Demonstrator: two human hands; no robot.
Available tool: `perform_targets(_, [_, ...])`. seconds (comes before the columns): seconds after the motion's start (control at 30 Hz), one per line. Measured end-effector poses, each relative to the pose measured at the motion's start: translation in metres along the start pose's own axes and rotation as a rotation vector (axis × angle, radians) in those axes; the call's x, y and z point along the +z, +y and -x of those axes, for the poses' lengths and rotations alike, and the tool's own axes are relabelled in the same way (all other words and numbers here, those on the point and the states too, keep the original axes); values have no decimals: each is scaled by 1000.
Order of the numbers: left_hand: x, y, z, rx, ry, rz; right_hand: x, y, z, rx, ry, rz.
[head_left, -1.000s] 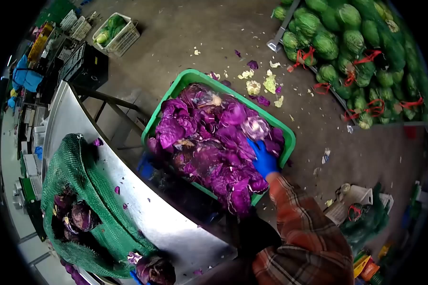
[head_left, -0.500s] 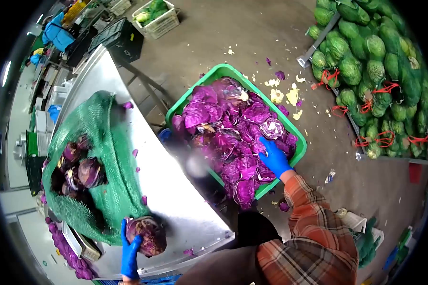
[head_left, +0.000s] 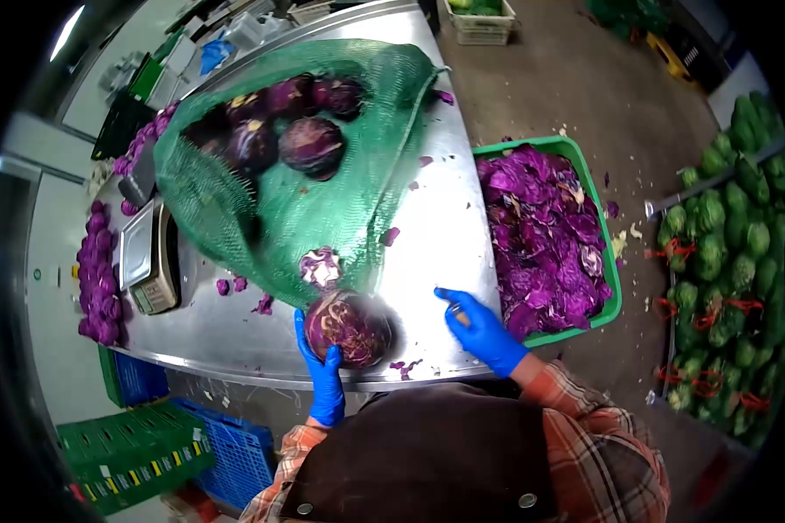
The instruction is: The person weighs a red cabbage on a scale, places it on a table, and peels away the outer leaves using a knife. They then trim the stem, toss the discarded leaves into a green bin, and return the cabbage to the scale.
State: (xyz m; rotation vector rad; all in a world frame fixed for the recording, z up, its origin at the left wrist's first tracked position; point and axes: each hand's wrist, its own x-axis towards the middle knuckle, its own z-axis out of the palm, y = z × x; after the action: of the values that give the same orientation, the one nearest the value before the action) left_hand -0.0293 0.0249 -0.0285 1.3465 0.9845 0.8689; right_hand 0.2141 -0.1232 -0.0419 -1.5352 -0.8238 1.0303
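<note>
My left hand [head_left: 321, 370], in a blue glove, grips a trimmed red cabbage head [head_left: 351, 328] at the near edge of the steel table [head_left: 445, 227]. My right hand [head_left: 481, 329], also blue-gloved, rests on the table edge to the right of the cabbage, beside the crate. A small pale thing shows at its fingers; I cannot tell if it is held. A green net sack [head_left: 323, 200] lies open on the table with several red cabbages [head_left: 310, 144] inside. A cut cabbage piece [head_left: 321, 266] sits at the sack's mouth, just above the held head.
A green crate [head_left: 584, 324] full of loose purple leaves stands right of the table. A scale [head_left: 148, 257] sits at the table's left, with more red cabbages [head_left: 100, 270] beyond. Netted green cabbages [head_left: 724, 253] pile up at far right. Blue crates [head_left: 227, 444] and green crates [head_left: 131, 453] stand below the table.
The view swung from the crate to the table. My right hand left the leaves in the crate and came to the table edge. My left hand stays on the cabbage head.
</note>
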Motion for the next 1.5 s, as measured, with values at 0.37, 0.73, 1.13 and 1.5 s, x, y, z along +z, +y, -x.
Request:
perform_targets(0.37, [-39,-6,34,4,-227,20,-22,69,-157,50,-59,786])
perform_targets(0.73, [-20,13,24,-66,-135,-76,71,-20,1,98,-372,717])
perform_targets(1.13, [-7,23,17,-200,-75,-21,69,-22,10,-278,-311,830])
perform_targets(1.5, [-3,25,11,-252,-47,121,65,-26,4,-167,-449,903])
